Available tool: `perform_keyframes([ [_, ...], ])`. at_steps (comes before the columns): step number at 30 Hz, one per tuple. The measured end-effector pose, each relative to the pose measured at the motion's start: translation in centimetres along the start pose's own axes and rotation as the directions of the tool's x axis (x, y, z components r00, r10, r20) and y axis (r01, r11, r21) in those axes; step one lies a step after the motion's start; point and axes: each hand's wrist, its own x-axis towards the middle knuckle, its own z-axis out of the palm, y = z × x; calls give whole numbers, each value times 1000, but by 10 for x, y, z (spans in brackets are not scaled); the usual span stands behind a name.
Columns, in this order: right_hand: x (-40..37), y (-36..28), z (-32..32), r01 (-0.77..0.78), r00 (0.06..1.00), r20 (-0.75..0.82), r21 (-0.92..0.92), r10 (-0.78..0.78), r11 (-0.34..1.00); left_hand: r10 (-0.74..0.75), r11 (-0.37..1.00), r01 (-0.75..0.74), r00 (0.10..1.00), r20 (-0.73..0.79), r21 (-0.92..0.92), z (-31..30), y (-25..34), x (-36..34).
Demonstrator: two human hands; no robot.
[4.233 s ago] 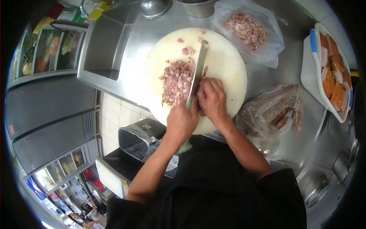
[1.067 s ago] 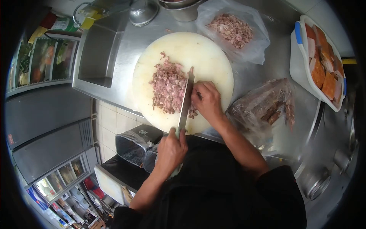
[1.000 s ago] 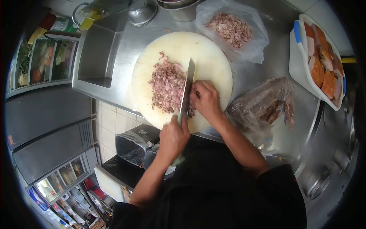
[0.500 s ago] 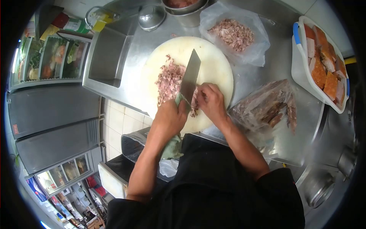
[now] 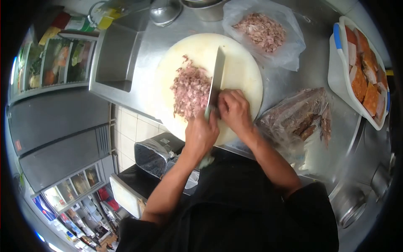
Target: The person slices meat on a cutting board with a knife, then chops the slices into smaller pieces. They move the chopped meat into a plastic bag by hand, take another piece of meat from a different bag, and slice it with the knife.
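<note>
My left hand [image 5: 202,133] is closed around the handle of a cleaver [image 5: 217,77], whose blade stands nearly on edge over the round cutting board [image 5: 241,63]. Close against the blade's right side, my right hand [image 5: 236,109] has its fingers curled. Whatever lies under those fingertips is hidden. Chopped meat [image 5: 190,94] forms a loose pile just left of the blade. Part of a greenish cloth [image 5: 206,161] shows below my left wrist.
Up and right of the board sits a plastic bag [image 5: 289,50] of chopped meat. Another clear bag [image 5: 279,122] holds dark meat pieces. A white tub [image 5: 333,63] contains browned meat slabs. A sink [image 5: 113,59] lies left, above a lined bin [image 5: 149,157].
The cleaver has turned more upright and shifted slightly right, with my left hand following. Meat bits seen earlier beside my right fingers no longer show. The whole view has shifted slightly.
</note>
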Motion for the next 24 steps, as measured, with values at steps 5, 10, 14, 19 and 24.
perform_keyframes([
  [5, -5, 7, -7, 72, 994, 89, -31, -69, 997, 154, 985, -160, 984, -93, -68, 3, 15, 73],
  [10, -4, 0, -7, 38, 996, -86, 8, -37, 999, 34, 999, -31, 995, 91, -31, -44, 22, 30],
  [14, -4, 3, -9, 30, 998, -54, 21, -29, 999, -30, 999, 25, 988, 154, 34, -41, 12, -30],
  [19, -3, 5, -7, 56, 998, 27, 15, -56, 998, 16, 998, -18, 999, 33, 64, 2, -2, -20],
  [24, 1, 6, -14, 83, 995, 62, 4, -83, 997, 135, 984, -142, 988, -77, -104, -1, 21, 64],
])
